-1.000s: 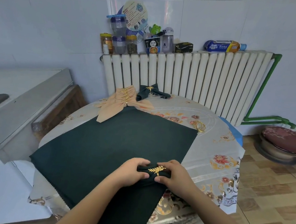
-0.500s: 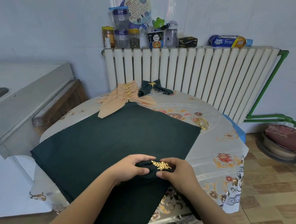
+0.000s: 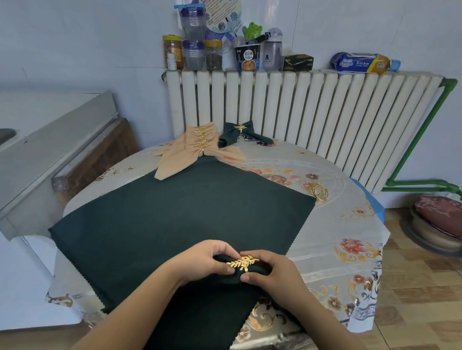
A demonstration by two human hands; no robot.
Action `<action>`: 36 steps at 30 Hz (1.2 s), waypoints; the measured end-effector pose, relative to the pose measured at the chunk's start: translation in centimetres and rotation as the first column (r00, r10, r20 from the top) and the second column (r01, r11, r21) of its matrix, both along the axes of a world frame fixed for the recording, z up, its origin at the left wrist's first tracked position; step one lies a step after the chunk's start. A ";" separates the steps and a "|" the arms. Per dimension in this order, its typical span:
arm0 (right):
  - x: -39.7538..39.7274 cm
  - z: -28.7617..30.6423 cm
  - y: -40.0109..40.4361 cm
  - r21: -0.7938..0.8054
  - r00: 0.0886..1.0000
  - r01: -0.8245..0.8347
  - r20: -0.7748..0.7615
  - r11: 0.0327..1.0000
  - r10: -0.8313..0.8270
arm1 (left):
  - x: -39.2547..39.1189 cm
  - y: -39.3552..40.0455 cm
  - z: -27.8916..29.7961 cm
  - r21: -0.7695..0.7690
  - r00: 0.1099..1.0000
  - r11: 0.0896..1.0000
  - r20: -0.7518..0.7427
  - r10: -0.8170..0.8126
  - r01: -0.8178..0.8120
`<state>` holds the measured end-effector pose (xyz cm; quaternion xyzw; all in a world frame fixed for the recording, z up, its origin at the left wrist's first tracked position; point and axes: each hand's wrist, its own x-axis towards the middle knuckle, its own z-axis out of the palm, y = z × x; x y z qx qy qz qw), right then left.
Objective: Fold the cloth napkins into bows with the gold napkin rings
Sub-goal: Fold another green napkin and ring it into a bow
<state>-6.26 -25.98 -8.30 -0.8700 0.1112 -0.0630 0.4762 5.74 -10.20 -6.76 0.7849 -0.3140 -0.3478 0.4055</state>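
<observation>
At 6 o'clock: left hand [image 3: 203, 260] and right hand [image 3: 274, 270] both pinch a gathered dark green napkin [image 3: 242, 274] wearing a gold leaf ring [image 3: 242, 262], atop a spread green cloth [image 3: 185, 215]. Spare gold rings [image 3: 318, 190] at 2 o'clock; finished peach bows [image 3: 195, 149] and green bow [image 3: 238, 133] at 12, radiator [image 3: 316, 112] behind

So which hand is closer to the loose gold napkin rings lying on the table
Right. The right hand is below and left of the loose gold wire napkin rings; the left hand sits farther left.
</observation>
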 end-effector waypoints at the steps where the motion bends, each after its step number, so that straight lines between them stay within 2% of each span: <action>1: 0.0 0.0 -0.1 -0.009 1.000 -0.006 0.005 1.000 0.006 | -0.1 0.0 0.0 0.013 0.999 1.000 0.036 0.005 -0.005; 7: -0.3 0.0 -0.9 0.004 0.999 -0.041 0.002 0.999 0.041 | -1.0 -0.4 -1.0 0.092 0.948 0.990 0.289 -0.130 0.107; 10: -0.3 -0.2 -1.4 -0.007 0.997 -0.076 -0.015 0.997 0.076 | -1.8 -0.6 -1.2 0.108 0.902 0.993 0.423 -0.084 0.042; 14: -0.3 -0.7 -1.6 0.035 0.998 -0.056 0.015 0.998 0.056 | -2.9 -1.1 -1.7 -0.049 0.803 0.997 0.590 0.083 -0.066; 17: -0.2 -0.8 -1.6 0.031 0.999 -0.044 0.024 0.999 0.044 | -3.1 -1.0 -1.9 -0.086 0.775 0.994 0.624 0.103 -0.063; 24: 0.0 -1.6 -1.3 -0.029 0.999 -0.003 0.048 1.000 0.004 | -2.5 0.1 -0.9 0.021 0.772 1.000 0.635 0.003 -0.020; 34: -0.2 -1.6 -0.9 -0.035 0.996 -0.003 0.088 0.999 0.006 | -1.9 2.5 -0.5 0.085 0.774 0.994 0.633 0.001 -0.071; 36: -0.3 -1.5 -0.9 -0.033 0.995 -0.006 0.095 0.999 0.009 | -2.1 2.7 -0.5 0.098 0.747 0.993 0.665 -0.012 -0.072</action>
